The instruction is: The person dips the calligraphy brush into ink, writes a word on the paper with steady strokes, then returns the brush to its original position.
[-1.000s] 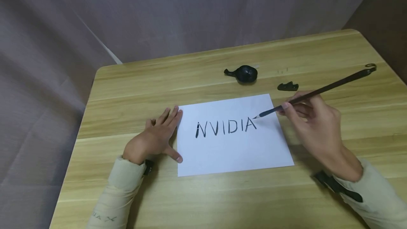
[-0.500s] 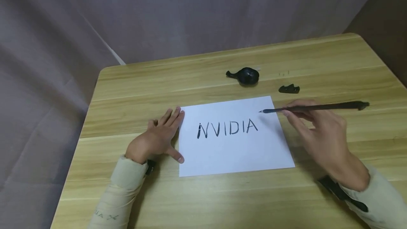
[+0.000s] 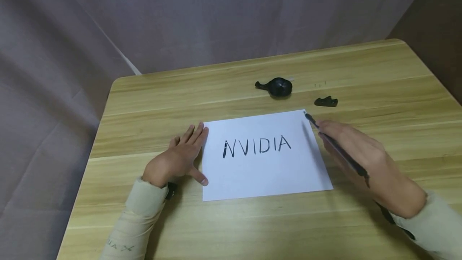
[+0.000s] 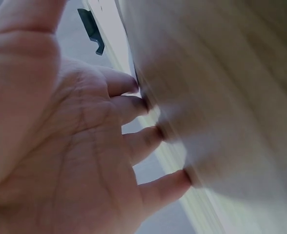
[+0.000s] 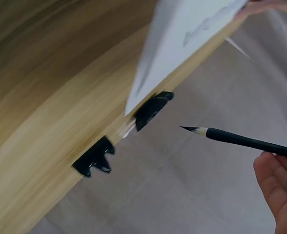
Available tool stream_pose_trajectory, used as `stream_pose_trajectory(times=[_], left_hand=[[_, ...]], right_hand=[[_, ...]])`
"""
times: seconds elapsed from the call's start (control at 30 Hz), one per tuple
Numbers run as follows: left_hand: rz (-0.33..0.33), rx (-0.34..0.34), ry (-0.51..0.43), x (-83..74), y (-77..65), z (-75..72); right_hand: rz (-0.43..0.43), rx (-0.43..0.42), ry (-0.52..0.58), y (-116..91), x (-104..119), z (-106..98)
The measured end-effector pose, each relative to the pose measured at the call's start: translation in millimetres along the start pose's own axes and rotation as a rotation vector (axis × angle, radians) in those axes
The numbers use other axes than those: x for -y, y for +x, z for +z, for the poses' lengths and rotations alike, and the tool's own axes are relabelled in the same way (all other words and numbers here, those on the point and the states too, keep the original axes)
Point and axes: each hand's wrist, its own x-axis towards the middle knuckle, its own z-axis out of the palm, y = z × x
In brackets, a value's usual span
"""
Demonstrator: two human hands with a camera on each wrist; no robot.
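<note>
In the head view, a white sheet of paper bears the brushed black letters "NVIDIA". My left hand lies with spread fingers along the sheet's left edge, the thumb and fingertips right at the paper. My right hand pinches a dark writing brush between thumb and fingers. Seen from the right wrist, the brush has a pale hair tip darkened at its point, held up off the table. In the head view that tip overlaps the sheet's far right corner.
Beyond the sheet stands a black gourd-shaped piece with a narrow neck. To its right lies a small black brush rest with pointed humps. The wooden table ends at a grey curtain behind.
The brush has lifted from beside the last letter toward the sheet's far right corner. My right hand has turned, so the handle end now points toward me. My left hand stays put.
</note>
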Motion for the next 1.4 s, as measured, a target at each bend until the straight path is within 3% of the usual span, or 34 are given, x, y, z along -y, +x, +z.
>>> stream_pose_trajectory(times=[0.2, 0.37, 0.5, 0.73, 0.97, 1.2, 1.4], left_hand=[[-0.011, 0.01, -0.035, -3.1, 0.6, 0.0], [-0.017, 0.008, -0.049, -4.0, 0.3, 0.5], [-0.012, 0.0, -0.05, -3.6, 0.2, 1.2], [-0.015, -0.002, -0.036, -2.8, 0.4, 1.1], [-0.015, 0.0, -0.025, -3.0, 1.9, 1.4], [-0.015, 0.009, -0.022, -3.6, 1.7, 2.0], [-0.042, 0.017, -0.011, -4.6, 2.9, 1.3]], right_hand=[[-0.174, 0.173, -0.153, -3, -12, -4], [-0.326, 0.245, -0.253, -10, -36, -1], [-0.399, 0.282, -0.306, -16, -57, 1], [-0.427, 0.308, -0.323, -23, -79, 4], [-0.467, 0.398, -0.386, -34, -103, 9], [-0.493, 0.474, -0.416, -40, -116, 9], [-0.5, 0.481, -0.422, -40, -123, 11]])
